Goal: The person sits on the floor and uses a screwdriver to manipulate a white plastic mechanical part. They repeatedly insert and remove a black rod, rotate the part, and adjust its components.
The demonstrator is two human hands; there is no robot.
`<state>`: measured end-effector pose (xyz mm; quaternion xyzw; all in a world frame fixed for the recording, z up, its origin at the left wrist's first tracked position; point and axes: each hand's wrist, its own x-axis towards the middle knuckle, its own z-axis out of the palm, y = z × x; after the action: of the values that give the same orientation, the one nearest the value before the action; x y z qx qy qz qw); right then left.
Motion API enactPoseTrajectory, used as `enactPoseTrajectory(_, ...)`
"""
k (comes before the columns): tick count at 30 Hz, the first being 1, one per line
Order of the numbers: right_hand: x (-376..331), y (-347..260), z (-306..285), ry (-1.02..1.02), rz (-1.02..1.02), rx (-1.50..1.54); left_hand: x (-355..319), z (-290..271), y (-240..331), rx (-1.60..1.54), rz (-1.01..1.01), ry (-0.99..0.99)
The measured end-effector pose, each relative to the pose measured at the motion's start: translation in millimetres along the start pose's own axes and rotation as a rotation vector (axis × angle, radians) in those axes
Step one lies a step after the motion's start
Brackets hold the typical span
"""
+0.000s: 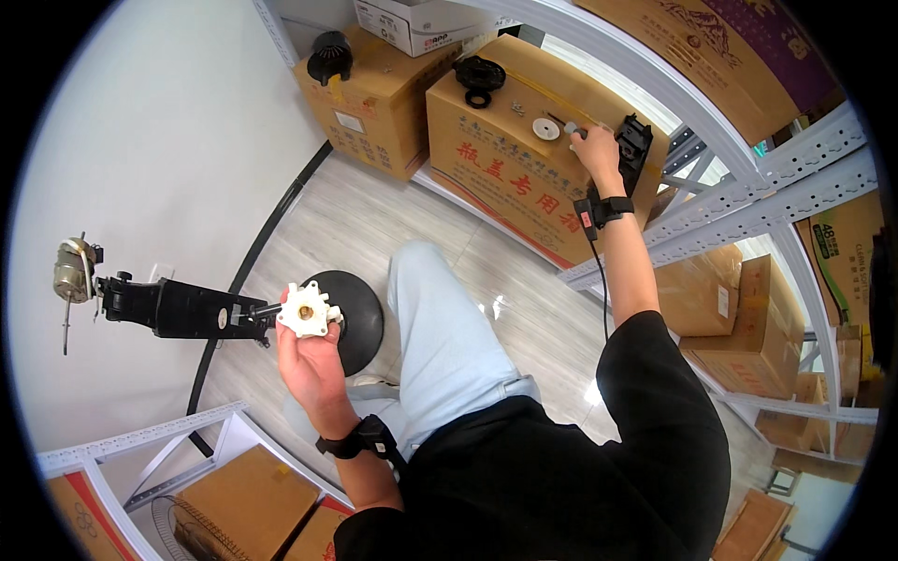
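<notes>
My left hand (311,369) is closed around a white plastic housing (307,310) with a brass-coloured centre and several lobes. Just beyond it, a black stand arm (187,310) stretches left and carries a bare metal motor (75,271) with a long thin shaft. My right hand (599,151) reaches over a large cardboard box at the right and pinches what looks like a screwdriver (577,132) with a grey handle. A white round disc (545,129) lies beside that tool. Close to my right wrist is a black plastic tray-like part (634,145).
The large cardboard box (510,192) also bears a black round cover (479,73), a black ring (478,98) and small screws (517,108). A second box (374,112) holds a black cup-shaped part (329,56). A round black base (360,309) stands on the floor. Metal shelving (786,178) borders the right.
</notes>
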<state>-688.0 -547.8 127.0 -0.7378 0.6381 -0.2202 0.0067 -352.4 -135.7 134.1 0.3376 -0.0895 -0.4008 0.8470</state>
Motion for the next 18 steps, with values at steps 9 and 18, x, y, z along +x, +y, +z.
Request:
enactPoseTrajectory(9,-2.9,5.2,7.5,0.036,0.010,0.017,1.9,-4.1,-1.1,-0.020,-0.008,-0.042)
enactPoseTrajectory(18,-2.8,6.8,11.5,0.030,-0.003,0.037,0.1,3.3,-2.0,0.003,0.009,0.065)
